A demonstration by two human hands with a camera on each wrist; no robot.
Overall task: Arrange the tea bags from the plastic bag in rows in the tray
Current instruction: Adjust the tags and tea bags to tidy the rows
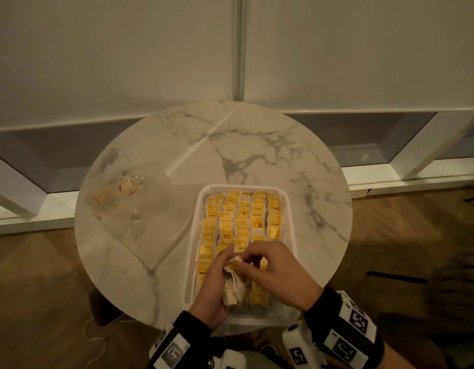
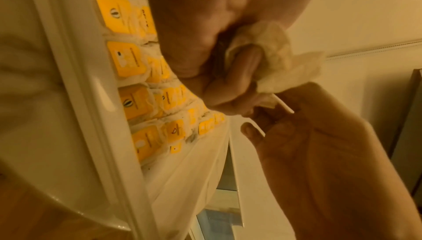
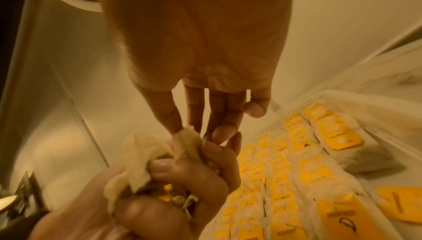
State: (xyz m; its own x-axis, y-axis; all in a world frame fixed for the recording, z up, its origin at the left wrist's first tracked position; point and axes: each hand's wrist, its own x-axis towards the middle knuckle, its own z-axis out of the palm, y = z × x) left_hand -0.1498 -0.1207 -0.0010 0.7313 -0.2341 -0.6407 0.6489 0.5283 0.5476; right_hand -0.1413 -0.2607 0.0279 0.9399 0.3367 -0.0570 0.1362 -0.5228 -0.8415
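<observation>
A white tray (image 1: 201,209) on the round marble table holds rows of yellow-tagged tea bags (image 1: 241,217). Over its near end my left hand (image 1: 217,283) grips a crumpled bunch of tea bags (image 1: 234,288), fingers curled round them. My right hand (image 1: 267,267) meets it from the right and pinches one bag at the top of the bunch. The right wrist view shows my right hand's fingertips (image 3: 180,126) on that bag (image 3: 187,141), above my left hand (image 3: 182,180). In the left wrist view the bunch (image 2: 274,54) sticks out of my left hand (image 2: 205,54). The clear plastic bag (image 1: 129,206) lies flat at the left.
Bare marble (image 1: 257,145) lies behind and to the right of the tray. The table's near edge runs just below the tray. Beyond the table stands a white wall with a low ledge (image 1: 390,179), and wooden floor (image 1: 31,302) surrounds it. A few yellow tags show inside the plastic bag.
</observation>
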